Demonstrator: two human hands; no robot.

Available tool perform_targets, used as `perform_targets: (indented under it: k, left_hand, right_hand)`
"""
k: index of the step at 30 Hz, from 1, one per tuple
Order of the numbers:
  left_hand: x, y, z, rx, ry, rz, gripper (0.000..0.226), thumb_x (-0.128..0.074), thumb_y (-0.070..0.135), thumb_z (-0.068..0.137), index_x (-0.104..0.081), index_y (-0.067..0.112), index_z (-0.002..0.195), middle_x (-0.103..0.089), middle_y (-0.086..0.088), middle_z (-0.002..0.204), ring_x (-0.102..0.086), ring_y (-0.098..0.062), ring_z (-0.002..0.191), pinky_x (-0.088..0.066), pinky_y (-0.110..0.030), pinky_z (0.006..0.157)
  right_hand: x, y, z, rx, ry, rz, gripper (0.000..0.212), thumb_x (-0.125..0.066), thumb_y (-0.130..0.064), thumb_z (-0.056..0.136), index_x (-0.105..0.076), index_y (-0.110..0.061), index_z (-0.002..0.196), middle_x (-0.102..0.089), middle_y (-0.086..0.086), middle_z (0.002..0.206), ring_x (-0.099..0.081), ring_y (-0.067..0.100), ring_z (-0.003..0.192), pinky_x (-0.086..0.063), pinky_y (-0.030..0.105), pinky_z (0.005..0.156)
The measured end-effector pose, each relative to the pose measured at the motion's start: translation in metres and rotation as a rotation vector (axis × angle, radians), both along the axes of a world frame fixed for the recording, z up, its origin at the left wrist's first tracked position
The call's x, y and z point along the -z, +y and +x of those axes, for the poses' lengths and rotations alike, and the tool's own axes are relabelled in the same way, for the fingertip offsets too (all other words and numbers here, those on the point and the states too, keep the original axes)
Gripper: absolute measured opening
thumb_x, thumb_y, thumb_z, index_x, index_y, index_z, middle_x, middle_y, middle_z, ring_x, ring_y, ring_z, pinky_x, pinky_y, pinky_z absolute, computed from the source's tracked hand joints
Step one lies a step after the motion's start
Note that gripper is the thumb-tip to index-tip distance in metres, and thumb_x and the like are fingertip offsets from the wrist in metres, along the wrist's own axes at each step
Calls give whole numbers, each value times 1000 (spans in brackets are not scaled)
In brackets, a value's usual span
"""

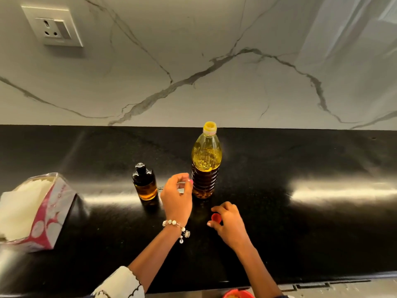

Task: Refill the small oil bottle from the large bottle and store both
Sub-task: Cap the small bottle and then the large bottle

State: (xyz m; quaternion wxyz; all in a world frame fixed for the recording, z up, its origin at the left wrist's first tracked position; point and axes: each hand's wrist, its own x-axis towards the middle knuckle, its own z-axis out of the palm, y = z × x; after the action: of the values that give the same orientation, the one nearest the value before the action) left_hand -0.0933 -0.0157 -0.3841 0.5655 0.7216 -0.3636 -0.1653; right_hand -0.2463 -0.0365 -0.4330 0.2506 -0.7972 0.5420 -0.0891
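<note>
Nearest the lens, at the bottom edge: a patterned white sleeve [120, 283] on the left arm, and to its right a red-rimmed bowl [238, 294], mostly cut off by the frame.

All places below are given relative to the large bottle [205, 162].

Far left of it, a tissue box [35, 211] is lying on the black counter [300, 222], its open top showing white tissue. High on the marble wall, up and left, a socket [52, 25] is sitting.

Small bottle [145, 181] is standing upright just left of the large bottle, apart from it, black cap on, amber oil filling roughly its lower half.

Left hand [177, 197] is hovering between the two bottles, just in front and left of the large one. Fingers are curling loosely; thumb and forefinger tips are nearing each other. Cannot tell whether anything is pinched there or whether the fingertips are touching the large bottle. A beaded bracelet [175, 225] is circling that wrist.

Large bottle is standing upright near the middle of the counter, yellow neck open and uncapped, yellow oil filling most of it.

Right hand [229, 224] is resting low in front and slightly right of the large bottle, fingers curling around a red cap [216, 217], gripping it at counter level.
</note>
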Motion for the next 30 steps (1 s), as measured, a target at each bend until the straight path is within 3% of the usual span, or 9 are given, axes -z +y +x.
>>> perform_targets:
  k: [4,7,10,13,15,18,23,27,30]
  left_hand:
    - [-9,-5,-2,-64,-25,-101,17,-65,9,88,-67,20,100,-70,2,97,-62,1,82,-46,-4,69]
    - [-30,-14,1,-58,-57,-217,21,-67,11,87,-65,22,105,-69,2,99,-63,2,83,-50,-9,68]
    - [-56,-25,3,27,-119,-300,29,-69,22,86,-60,27,114,-65,5,110,-62,-5,96,-53,-16,68]
    - [-78,-37,3,102,-177,-324,41,-68,36,83,-59,23,122,-61,6,119,-58,-4,108,-52,-18,77]
    - [-87,-45,2,140,-176,-324,44,-71,37,82,-61,22,122,-61,7,119,-57,-3,109,-50,-20,82]
    - [-95,-54,-1,156,-145,-312,38,-75,30,81,-64,23,117,-65,9,113,-59,-1,103,-49,-20,84]
    - [-95,-59,-7,151,-86,-313,33,-76,24,80,-69,15,111,-70,4,100,-62,4,88,-45,-4,75]
    - [-92,-60,-3,168,-56,-289,34,-77,27,78,-71,13,109,-72,1,96,-67,-4,88,-53,-14,77]
    - [-91,-61,0,191,-39,-277,33,-78,27,78,-71,13,107,-73,2,94,-68,-5,87,-56,-21,77]
  right_hand:
    - [-9,-13,-3,23,-120,-88,37,-69,-24,84,-61,-20,121,-54,-1,114,-51,14,110,-40,18,90]
    - [-46,-34,-6,135,-519,-121,26,-71,-16,83,-67,-27,107,-59,1,103,-61,8,91,-50,21,82]
    - [-103,-52,-6,146,-886,-42,31,-69,-9,84,-69,-35,101,-63,2,105,-64,10,93,-53,26,83]
    - [-157,-60,-1,69,-1153,-6,28,-68,-3,83,-68,-17,108,-68,6,100,-65,15,94,-53,23,82]
    - [-180,-65,7,32,-1226,-25,26,-69,-3,82,-68,-11,107,-69,7,97,-67,17,94,-53,23,83]
    - [-192,-73,22,-1,-1173,-104,23,-72,-9,81,-69,-11,104,-71,5,98,-69,18,94,-55,29,84]
    - [-189,-86,36,-76,-883,-276,20,-76,-21,78,-71,-16,98,-71,-6,94,-67,6,90,-56,29,82]
    - [-190,-91,35,-178,-739,-307,19,-75,-22,79,-70,-19,97,-71,-7,94,-66,8,91,-56,31,83]
    - [-201,-98,31,-284,-621,-342,20,-75,-20,79,-70,-17,98,-71,-2,96,-66,9,89,-56,24,80]
